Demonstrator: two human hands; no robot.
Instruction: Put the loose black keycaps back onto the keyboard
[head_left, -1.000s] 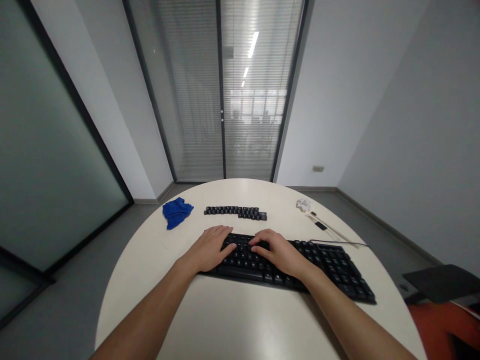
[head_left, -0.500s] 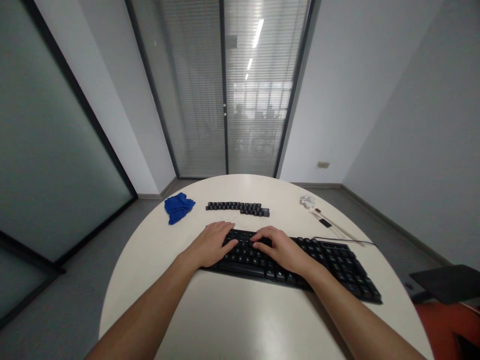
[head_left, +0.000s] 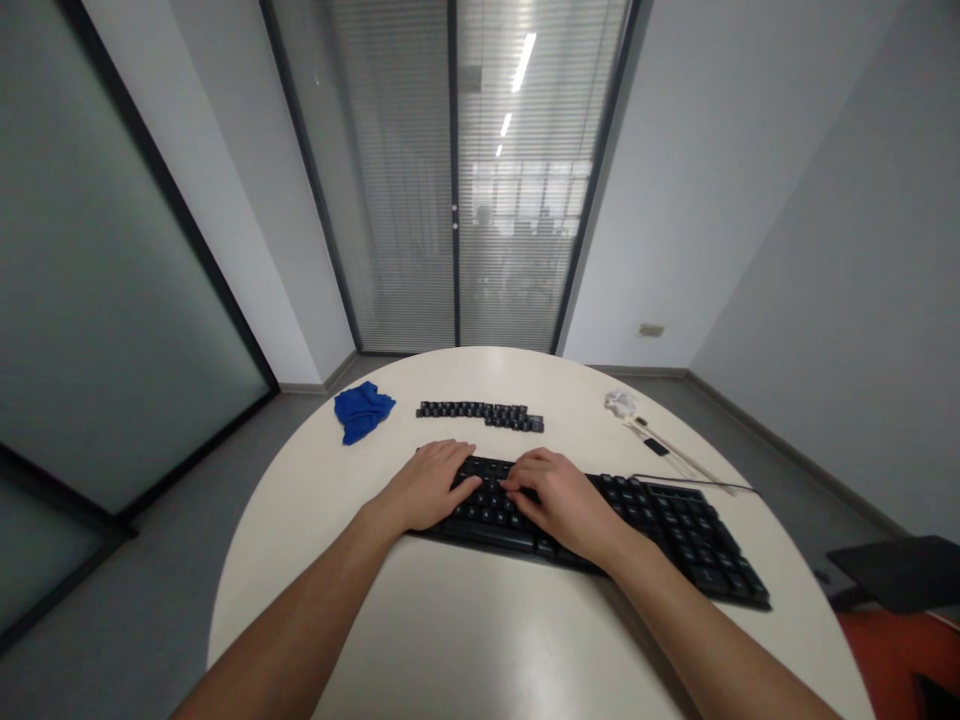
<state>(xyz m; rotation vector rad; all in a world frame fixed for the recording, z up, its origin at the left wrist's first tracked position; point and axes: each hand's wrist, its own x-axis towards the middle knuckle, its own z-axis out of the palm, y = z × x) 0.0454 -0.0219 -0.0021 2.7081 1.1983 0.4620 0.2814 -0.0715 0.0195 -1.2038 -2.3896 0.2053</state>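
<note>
A black keyboard (head_left: 480, 533) lies slightly slanted on the round table. My left hand (head_left: 431, 483) rests over its left end, fingers stretched out along the far edge and thumb apart on the keys. My right hand (head_left: 555, 498) is above the middle of the keys. Its thumb and index finger are pinched together at a keycap (head_left: 504, 491), mostly covered by the fingertips. Beyond the keyboard, several loose black keycaps (head_left: 480, 411) stand side by side in uneven rows on the table.
A crumpled blue cloth (head_left: 363, 411) lies at the far left of the white table (head_left: 465, 640). At the far right are a crumpled whitish wad (head_left: 620, 403), thin sticks (head_left: 694, 463) and a small black item (head_left: 655, 447). The keyboard's cable (head_left: 694, 481) runs rightward. A red chair (head_left: 892, 650) stands beyond the right edge.
My right thumb and index finger, apart over the keys before, have closed together at one key. My left hand stays on the keyboard's left end. The view has shifted slightly.
</note>
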